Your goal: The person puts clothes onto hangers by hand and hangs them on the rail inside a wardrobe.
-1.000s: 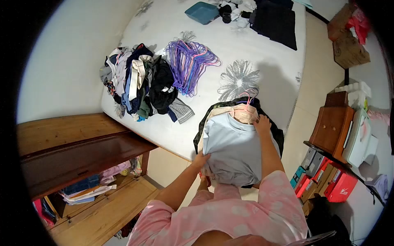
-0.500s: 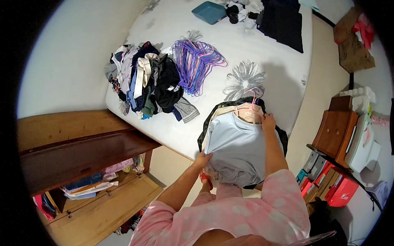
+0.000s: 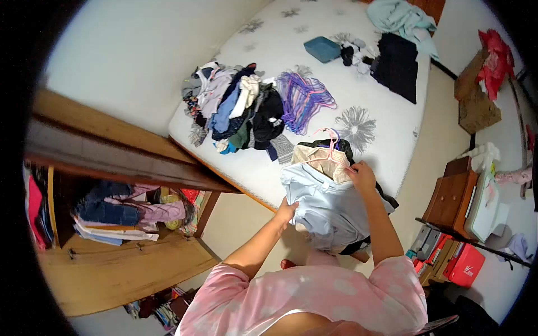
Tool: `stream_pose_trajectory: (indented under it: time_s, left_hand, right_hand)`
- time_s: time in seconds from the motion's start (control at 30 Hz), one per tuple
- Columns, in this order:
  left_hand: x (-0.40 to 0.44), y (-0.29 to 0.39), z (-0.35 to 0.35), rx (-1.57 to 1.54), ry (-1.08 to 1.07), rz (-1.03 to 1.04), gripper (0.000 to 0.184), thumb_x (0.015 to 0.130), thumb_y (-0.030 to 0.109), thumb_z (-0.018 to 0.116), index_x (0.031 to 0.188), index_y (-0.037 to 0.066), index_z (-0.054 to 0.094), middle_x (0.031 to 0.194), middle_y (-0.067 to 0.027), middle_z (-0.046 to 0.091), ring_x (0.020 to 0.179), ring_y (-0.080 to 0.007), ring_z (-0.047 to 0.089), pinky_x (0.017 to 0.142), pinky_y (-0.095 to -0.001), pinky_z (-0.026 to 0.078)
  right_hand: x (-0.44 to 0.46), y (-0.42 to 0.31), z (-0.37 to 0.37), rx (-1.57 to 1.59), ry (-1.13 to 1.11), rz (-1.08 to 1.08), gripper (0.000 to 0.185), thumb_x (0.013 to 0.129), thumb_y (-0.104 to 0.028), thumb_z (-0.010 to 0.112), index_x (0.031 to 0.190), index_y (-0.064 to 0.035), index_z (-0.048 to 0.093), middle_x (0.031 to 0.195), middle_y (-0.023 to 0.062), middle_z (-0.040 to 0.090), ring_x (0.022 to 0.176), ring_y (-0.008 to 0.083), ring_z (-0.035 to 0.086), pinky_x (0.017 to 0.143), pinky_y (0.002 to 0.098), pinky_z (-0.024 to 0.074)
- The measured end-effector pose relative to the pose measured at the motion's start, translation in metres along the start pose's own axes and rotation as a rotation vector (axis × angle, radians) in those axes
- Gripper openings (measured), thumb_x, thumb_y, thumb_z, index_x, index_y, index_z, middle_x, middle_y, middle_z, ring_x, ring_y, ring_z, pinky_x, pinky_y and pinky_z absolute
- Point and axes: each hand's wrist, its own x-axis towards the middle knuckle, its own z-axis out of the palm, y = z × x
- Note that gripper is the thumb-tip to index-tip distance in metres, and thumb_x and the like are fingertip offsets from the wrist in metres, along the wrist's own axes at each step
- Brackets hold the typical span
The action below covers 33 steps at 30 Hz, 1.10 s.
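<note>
A light blue shirt (image 3: 333,215) is spread in front of me, its lower part bunched and hanging near the bed's edge. My left hand (image 3: 287,211) is closed on the shirt's left side, the thumb on top of the cloth. At the shirt's neck lies a pink hanger (image 3: 330,152), its hook pointing away from me. My right hand (image 3: 361,176) pinches the right end of this hanger, close to the shirt's shoulder. Under the shirt are a beige garment (image 3: 302,153) and a black garment (image 3: 343,147); a purple hook shows beside the pink one.
On the bed (image 3: 235,171) lie a clothes pile (image 3: 232,106), purple hangers (image 3: 305,101), a blue-green bin (image 3: 322,50), socks (image 3: 358,56) and folded dark clothes (image 3: 395,67). An open wooden cabinet (image 3: 134,266) stands left; a small wooden drawer unit (image 3: 445,196) is at right.
My view has shifted, so the bed's contents sit farther right and lower. The shirt's neck now lies below the pink hanger's bar, and the shirt's left side is more gathered at my left hand.
</note>
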Motion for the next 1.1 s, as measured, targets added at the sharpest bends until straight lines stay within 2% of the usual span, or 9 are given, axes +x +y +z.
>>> stream_pose_trajectory:
  time_s: [0.1, 0.33, 0.43, 0.53, 0.67, 0.77, 0.8, 0.9, 1.1]
  left_hand:
    - [-0.035, 0.004, -0.029, -0.023, -0.002, 0.120, 0.050, 0.091, 0.010, 0.050, 0.136, 0.004, 0.028, 0.124, -0.0146, 0.050, 0.108, -0.0235, 0.051, 0.091, -0.0338, 0.042]
    - [-0.140, -0.021, -0.128, 0.057, 0.037, 0.450, 0.053, 0.088, 0.007, 0.051, 0.136, 0.003, 0.029, 0.129, -0.0122, 0.047, 0.117, -0.0223, 0.044, 0.100, -0.0320, 0.033]
    - [-0.171, -0.048, -0.186, 0.117, 0.137, 0.544, 0.056, 0.086, 0.010, 0.056, 0.135, 0.002, 0.030, 0.130, -0.0102, 0.045, 0.118, -0.0212, 0.043, 0.100, -0.0319, 0.032]
    - [-0.236, -0.043, -0.236, 0.244, 0.258, 0.534, 0.048, 0.086, 0.010, 0.056, 0.130, 0.003, 0.037, 0.125, -0.0092, 0.049, 0.111, -0.0197, 0.047, 0.095, -0.0317, 0.036]
    - [-0.283, -0.066, -0.297, -0.118, 0.179, 0.626, 0.043, 0.086, 0.010, 0.059, 0.124, 0.001, 0.042, 0.111, -0.0109, 0.058, 0.091, -0.0146, 0.058, 0.080, -0.0281, 0.045]
    - [-0.315, -0.084, -0.336, -0.009, 0.410, 0.699, 0.048, 0.085, 0.009, 0.060, 0.127, 0.001, 0.039, 0.110, -0.0111, 0.058, 0.092, -0.0162, 0.058, 0.081, -0.0291, 0.046]
    - [-0.322, -0.092, -0.348, -0.041, 0.483, 0.732, 0.054, 0.083, 0.009, 0.062, 0.130, 0.004, 0.037, 0.116, -0.0138, 0.053, 0.102, -0.0203, 0.055, 0.087, -0.0313, 0.043]
    - [-0.398, -0.073, -0.357, 0.282, 0.838, 0.809, 0.057, 0.084, 0.008, 0.059, 0.134, 0.007, 0.032, 0.130, -0.0145, 0.043, 0.121, -0.0235, 0.042, 0.101, -0.0352, 0.032]
    - [-0.469, -0.032, -0.345, 0.257, 0.653, 0.951, 0.055, 0.085, 0.017, 0.061, 0.134, 0.012, 0.036, 0.133, -0.0093, 0.040, 0.126, -0.0248, 0.036, 0.102, -0.0412, 0.032]
  right_hand:
    - [-0.040, -0.075, -0.021, 0.055, -0.025, -0.201, 0.029, 0.073, -0.033, 0.071, 0.077, -0.0046, 0.068, 0.074, 0.0136, 0.056, 0.072, 0.0312, 0.057, 0.065, 0.0386, 0.0436]
    - [-0.147, -0.221, -0.009, 0.084, -0.146, -0.315, 0.030, 0.069, -0.031, 0.074, 0.079, -0.0033, 0.069, 0.075, 0.0134, 0.058, 0.071, 0.0311, 0.058, 0.065, 0.0381, 0.0444]
    - [-0.188, -0.269, 0.018, 0.143, -0.148, -0.422, 0.022, 0.071, -0.021, 0.076, 0.074, -0.0007, 0.067, 0.068, 0.0053, 0.058, 0.061, 0.0146, 0.053, 0.058, 0.0283, 0.0404]
    - [-0.226, -0.319, 0.038, 0.212, -0.282, -0.383, 0.028, 0.070, -0.027, 0.075, 0.077, -0.0009, 0.067, 0.070, 0.0086, 0.062, 0.061, 0.0183, 0.057, 0.058, 0.0315, 0.0425]
    - [-0.264, -0.364, 0.075, 0.415, -0.449, -0.316, 0.021, 0.073, -0.022, 0.075, 0.074, -0.0022, 0.067, 0.069, 0.0015, 0.062, 0.060, 0.0078, 0.052, 0.057, 0.0245, 0.0399]
    - [-0.285, -0.396, 0.098, 0.576, -0.548, -0.313, 0.018, 0.074, -0.020, 0.074, 0.076, -0.0036, 0.067, 0.070, -0.0011, 0.063, 0.061, 0.0054, 0.052, 0.058, 0.0215, 0.0394]
    - [-0.295, -0.407, 0.104, 0.634, -0.581, -0.312, 0.017, 0.075, -0.019, 0.074, 0.077, -0.0037, 0.067, 0.071, -0.0011, 0.063, 0.062, 0.0055, 0.052, 0.058, 0.0211, 0.0395]
    - [-0.315, -0.441, 0.129, 0.793, -0.708, -0.273, 0.017, 0.076, -0.016, 0.073, 0.085, -0.0039, 0.065, 0.076, -0.0001, 0.064, 0.065, 0.0067, 0.055, 0.061, 0.0210, 0.0414]
    - [-0.357, -0.521, 0.186, 1.058, -0.818, -0.252, 0.012, 0.079, -0.011, 0.070, 0.084, -0.0044, 0.062, 0.077, 0.0019, 0.064, 0.065, 0.0080, 0.056, 0.062, 0.0212, 0.0425]
